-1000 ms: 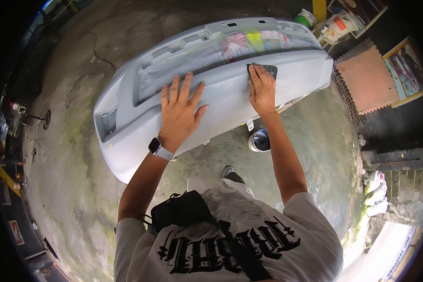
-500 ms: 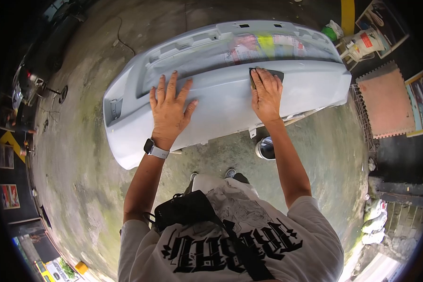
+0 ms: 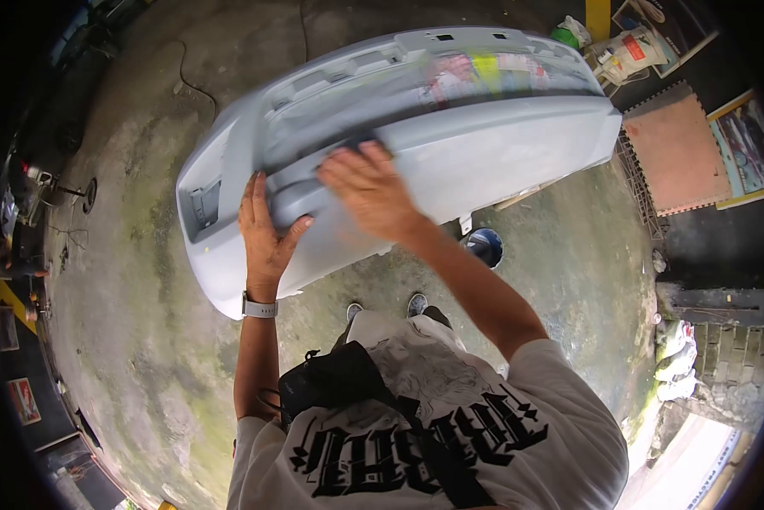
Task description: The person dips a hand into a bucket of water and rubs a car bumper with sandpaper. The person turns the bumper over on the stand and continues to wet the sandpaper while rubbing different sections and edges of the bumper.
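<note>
A light grey primed car bumper (image 3: 518,136) stretches across the floor in front of me. My left hand (image 3: 267,229) rests on its left part, fingers pointing away and thumb spread to the side. It holds nothing. Just to the right, my right hand (image 3: 367,191) presses down on the bumper's upper ridge, smeared by motion. Under its fingertips a dark edge of sandpaper (image 3: 363,141) shows; most of the sheet is hidden by the hand. Through the bumper's wide opening, colourful printed material can be seen.
A bucket (image 3: 486,247) stands on the concrete floor below the bumper. At the right lie a pinkish foam mat (image 3: 678,151) and a framed picture (image 3: 746,144). A white container (image 3: 633,53) is behind the bumper's right end. A cable (image 3: 197,83) runs over the floor at back left.
My right hand has swept left along the ridge with the sandpaper, close to my left hand. My left hand has shifted left and nearer, its fingers less spread. The view has shifted slightly.
</note>
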